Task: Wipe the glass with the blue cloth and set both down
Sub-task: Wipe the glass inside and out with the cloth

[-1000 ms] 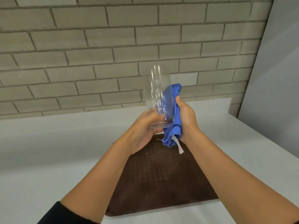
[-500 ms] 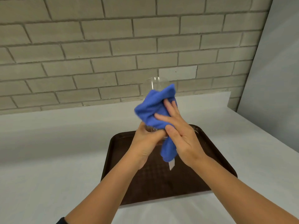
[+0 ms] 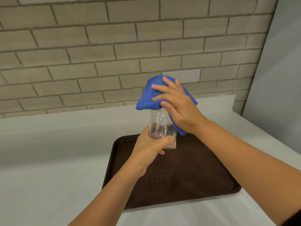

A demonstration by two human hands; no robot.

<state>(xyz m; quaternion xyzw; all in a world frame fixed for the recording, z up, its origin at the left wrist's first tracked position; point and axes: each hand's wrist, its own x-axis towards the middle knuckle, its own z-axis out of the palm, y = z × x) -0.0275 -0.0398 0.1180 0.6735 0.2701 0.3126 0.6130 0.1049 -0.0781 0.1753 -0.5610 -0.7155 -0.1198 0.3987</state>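
A clear drinking glass (image 3: 160, 126) is held upright in the air above the tray, with my left hand (image 3: 150, 147) wrapped around its base. The blue cloth (image 3: 147, 99) is draped over the glass's top and hides the rim. My right hand (image 3: 176, 105) lies on the cloth with its fingers spread and presses it onto the top and right side of the glass. Part of the cloth hangs down behind my right wrist.
A dark brown tray (image 3: 187, 180) lies on the white counter (image 3: 48, 160) below my hands. A grey brick wall (image 3: 97, 54) stands behind the counter, and a plain grey wall (image 3: 280, 79) closes off the right side.
The cloth and my right hand have moved from the side of the glass up over its top. The lower part of the glass is now uncovered. My left hand keeps hold of the base.
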